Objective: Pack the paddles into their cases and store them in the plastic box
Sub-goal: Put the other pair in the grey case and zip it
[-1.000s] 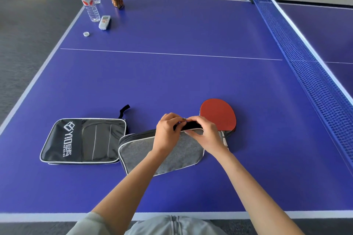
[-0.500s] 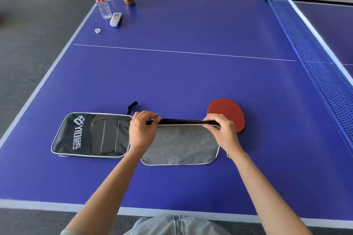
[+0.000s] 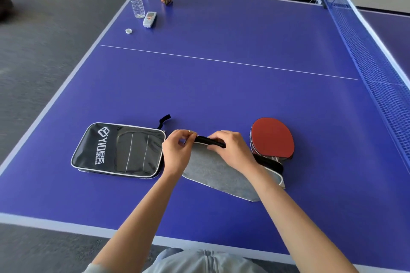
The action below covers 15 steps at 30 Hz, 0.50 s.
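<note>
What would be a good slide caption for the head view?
Both hands, left and right, grip the grey case at its black zipper edge, red paddle beside it.

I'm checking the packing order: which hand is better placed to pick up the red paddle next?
Right. The right hand sits next to the red paddle, both at the grey case's right end; the left hand pinches the far end beside the black case.

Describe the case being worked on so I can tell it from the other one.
Start at the near edge of the purple table. Two flat cases lie side by side there; take the grey case, right of the black case. Unlike its printed black neighbour, it is plain grey, both hands grip its black zip edge, and the red paddle lies just beyond it.
</note>
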Motion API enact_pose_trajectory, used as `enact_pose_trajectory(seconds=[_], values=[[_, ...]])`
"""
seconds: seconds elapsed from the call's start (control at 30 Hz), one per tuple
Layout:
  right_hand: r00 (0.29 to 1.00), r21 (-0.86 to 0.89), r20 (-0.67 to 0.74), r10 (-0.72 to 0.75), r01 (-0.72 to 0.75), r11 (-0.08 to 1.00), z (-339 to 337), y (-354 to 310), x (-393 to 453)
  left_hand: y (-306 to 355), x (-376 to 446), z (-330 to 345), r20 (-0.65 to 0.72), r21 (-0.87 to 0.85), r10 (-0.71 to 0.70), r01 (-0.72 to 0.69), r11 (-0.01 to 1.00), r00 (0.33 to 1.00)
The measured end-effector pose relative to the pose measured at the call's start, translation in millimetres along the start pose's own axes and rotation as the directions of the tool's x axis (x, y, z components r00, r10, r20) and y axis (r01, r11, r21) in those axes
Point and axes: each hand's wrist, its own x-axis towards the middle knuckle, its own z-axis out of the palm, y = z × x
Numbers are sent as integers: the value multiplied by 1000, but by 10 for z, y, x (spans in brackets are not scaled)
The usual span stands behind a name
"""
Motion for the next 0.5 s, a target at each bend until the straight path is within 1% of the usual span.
enact_pose_trajectory(seconds=[0.07,0.17,0.3,0.33,0.4,0.5], values=[[999,1,-45,-16,16,1000,28,14,-28,-25,24,-22,9,-78,-106,106,991,994],[994,-11,-93,-54,53,999,56,18,-73,-36,54,-30,48,-214,-256,260,942,965],[980,-18,-191,-59,57,998,59,16,-121,-181,127,-72,50,-222,-362,364,905,931],[976,-26,-209,-65,61,998,63,15,-136,-238,150,-85,62,-236,-398,401,885,915],[967,-44,-243,-81,73,996,66,20,-166,-369,191,-106,90,-269,-499,503,821,862],[951,-29,-297,-88,83,996,24,56,-220,-594,207,-90,132,-216,-603,616,758,787]])
